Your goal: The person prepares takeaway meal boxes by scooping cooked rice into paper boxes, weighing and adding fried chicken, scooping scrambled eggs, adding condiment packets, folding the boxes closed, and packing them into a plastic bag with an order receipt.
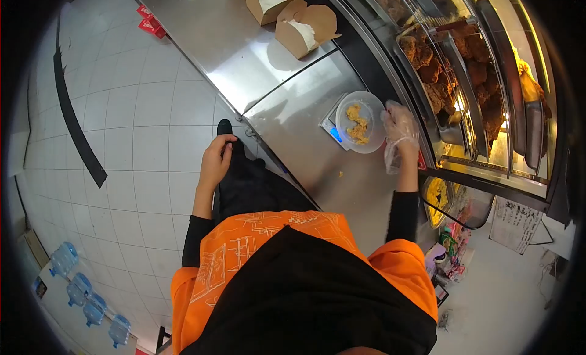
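A round translucent plastic bowl (368,105) with yellow-brown crumbly food (357,124) in it rests on a small digital scale (334,128) with a lit blue display. At the bowl's right rim is my right hand (401,126), in a clear plastic glove. Its fingers are curled together; what they hold, if anything, is hidden, and I cannot tell whether they touch the rim. My left hand (215,161) is bare and hangs over the floor beside my dark trousers. Its fingers are loosely bent, thumb and forefinger apart, with nothing in them.
Two open cardboard boxes (293,45) with white contents stand at the far end of the steel counter (299,154). A heated glass cabinet with fried pieces (430,71) borders the right side. A small crumb (340,174) lies near the scale. Blue water bottles (79,289) stand lower left.
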A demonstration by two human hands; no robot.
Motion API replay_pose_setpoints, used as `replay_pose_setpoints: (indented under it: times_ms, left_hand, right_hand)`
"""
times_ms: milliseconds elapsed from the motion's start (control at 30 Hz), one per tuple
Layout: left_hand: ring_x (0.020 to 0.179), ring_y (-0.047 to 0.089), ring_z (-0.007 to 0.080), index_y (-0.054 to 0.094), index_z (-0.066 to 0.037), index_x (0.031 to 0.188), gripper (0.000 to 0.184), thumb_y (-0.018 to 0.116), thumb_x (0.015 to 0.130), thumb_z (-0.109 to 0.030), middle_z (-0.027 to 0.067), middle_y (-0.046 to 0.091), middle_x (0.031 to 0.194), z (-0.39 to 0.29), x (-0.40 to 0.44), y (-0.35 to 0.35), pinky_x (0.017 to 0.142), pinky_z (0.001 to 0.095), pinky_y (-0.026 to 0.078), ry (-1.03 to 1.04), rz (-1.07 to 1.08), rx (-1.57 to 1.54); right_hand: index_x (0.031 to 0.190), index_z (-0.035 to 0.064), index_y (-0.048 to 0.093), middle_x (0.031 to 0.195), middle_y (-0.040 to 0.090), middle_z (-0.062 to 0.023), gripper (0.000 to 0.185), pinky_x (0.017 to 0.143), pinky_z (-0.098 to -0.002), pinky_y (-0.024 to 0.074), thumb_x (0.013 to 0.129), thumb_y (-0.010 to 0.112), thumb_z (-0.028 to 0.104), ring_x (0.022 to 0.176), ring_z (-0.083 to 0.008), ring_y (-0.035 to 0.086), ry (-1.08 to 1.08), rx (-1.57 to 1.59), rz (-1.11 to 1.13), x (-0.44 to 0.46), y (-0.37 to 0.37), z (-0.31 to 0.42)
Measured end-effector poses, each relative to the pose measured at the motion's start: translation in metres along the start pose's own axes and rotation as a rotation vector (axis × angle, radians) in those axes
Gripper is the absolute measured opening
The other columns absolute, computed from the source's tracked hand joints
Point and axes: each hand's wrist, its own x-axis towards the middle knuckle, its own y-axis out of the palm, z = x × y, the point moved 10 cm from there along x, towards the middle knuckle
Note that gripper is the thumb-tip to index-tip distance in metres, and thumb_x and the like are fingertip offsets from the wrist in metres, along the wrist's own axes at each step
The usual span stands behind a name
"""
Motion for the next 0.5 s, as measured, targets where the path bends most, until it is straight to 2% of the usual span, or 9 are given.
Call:
replay_pose_setpoints:
  times_ms: [133, 233, 333, 367, 467, 500]
  left_hand:
    - [0.065, 0.055, 0.0139, 0.054, -0.002, 0.091, 0.013, 0.046, 0.081, -0.004, 0.0078, 0.057, 0.081, 0.01, -0.004, -0.007, 0.058, 0.0252, 0.043, -0.106, -0.028, -0.07]
    - [0.065, 0.055, 0.0124, 0.054, -0.002, 0.092, 0.014, 0.046, 0.081, -0.004, 0.0069, 0.057, 0.081, 0.016, -0.002, -0.002, 0.057, 0.0245, 0.043, -0.107, -0.012, -0.095]
    - [0.064, 0.054, 0.0126, 0.054, -0.002, 0.093, 0.014, 0.047, 0.081, -0.004, 0.0068, 0.057, 0.081, 0.007, 0.007, 0.004, 0.056, 0.024, 0.043, -0.063, 0.036, -0.071]
    - [0.064, 0.054, 0.0126, 0.054, -0.002, 0.093, 0.014, 0.047, 0.081, -0.004, 0.0069, 0.057, 0.081, 0.003, 0.011, 0.007, 0.055, 0.0239, 0.043, -0.053, 0.053, -0.062]
    - [0.067, 0.056, 0.0132, 0.054, -0.001, 0.094, 0.016, 0.046, 0.079, 0.0, 0.0075, 0.058, 0.085, -0.005, 0.021, 0.017, 0.06, 0.0246, 0.044, -0.061, 0.128, -0.029]
    - [0.069, 0.057, 0.0135, 0.053, 0.0, 0.094, 0.018, 0.046, 0.078, 0.002, 0.0077, 0.058, 0.088, -0.008, 0.022, 0.02, 0.063, 0.025, 0.044, -0.072, 0.151, -0.014]
  right_hand:
    - [0.096, 0.0078, 0.06, 0.095, 0.058, -0.0157, 0.028, 0.077, -0.0366, 0.043, 0.071, 0.058, 0.019, 0.09, -0.0304, 0.054, 0.332, -0.02, -0.258, -0.032, 0.007, -0.052]
    - [0.086, 0.0069, 0.062, 0.091, 0.059, -0.0143, 0.02, 0.074, -0.037, 0.0438, 0.07, 0.058, 0.019, 0.087, -0.029, 0.056, 0.169, 0.135, -0.279, -0.047, 0.027, -0.043]
    - [0.082, 0.0083, 0.064, 0.088, 0.059, -0.014, 0.018, 0.073, -0.0363, 0.0452, 0.069, 0.058, 0.02, 0.083, -0.0294, 0.057, 0.22, -0.001, -0.015, -0.038, 0.05, -0.037]
    - [0.085, 0.0102, 0.064, 0.09, 0.059, -0.014, 0.021, 0.071, -0.0366, 0.0463, 0.07, 0.057, 0.023, 0.081, -0.0296, 0.058, 0.158, 0.085, -0.005, -0.037, 0.054, -0.034]
    - [0.092, 0.012, 0.063, 0.088, 0.061, -0.0132, 0.025, 0.074, -0.0343, 0.0456, 0.072, 0.058, 0.026, 0.082, -0.0279, 0.058, 0.425, 0.11, 0.266, -0.036, 0.058, -0.028]
    - [0.091, 0.0108, 0.063, 0.088, 0.061, -0.0134, 0.026, 0.074, -0.0341, 0.0455, 0.071, 0.059, 0.026, 0.082, -0.0279, 0.059, 0.415, 0.106, 0.269, -0.035, 0.057, -0.029]
